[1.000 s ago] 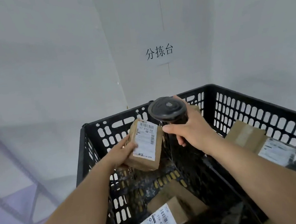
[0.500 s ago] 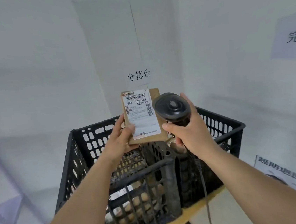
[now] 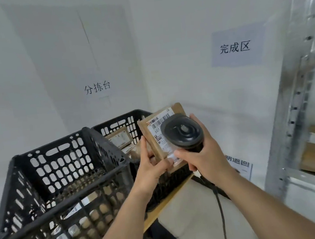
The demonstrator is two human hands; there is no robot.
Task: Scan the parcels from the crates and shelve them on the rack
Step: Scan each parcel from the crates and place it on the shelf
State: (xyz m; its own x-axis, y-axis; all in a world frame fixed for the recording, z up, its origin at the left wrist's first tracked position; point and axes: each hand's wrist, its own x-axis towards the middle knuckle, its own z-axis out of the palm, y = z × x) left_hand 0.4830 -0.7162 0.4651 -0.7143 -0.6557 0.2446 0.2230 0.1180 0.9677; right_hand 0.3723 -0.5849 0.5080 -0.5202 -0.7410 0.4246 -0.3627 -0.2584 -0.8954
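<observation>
I see two bare forearms reaching forward from the bottom edge. My left hand grasps a small brown cardboard parcel by its lower left edge, thumb on the front, holding it upright and tilted slightly right, with its white shipping label and barcode facing me. My right hand is clenched around the handle of a black handheld barcode scanner, whose round head sits just in front of the label and covers part of it. A black cable hangs down from the scanner.

The parcel is held in the air above the far right corner of a black perforated plastic crate, which holds more brown parcels. A second black perforated plastic crate stands nearer, to its left; parcels show through its holes. Both crates rest on a wooden desk, only its edge visible.

On the white wall hang paper signs with Chinese characters. At the far right stands a grey metal rack with brown boxes on a shelf.
</observation>
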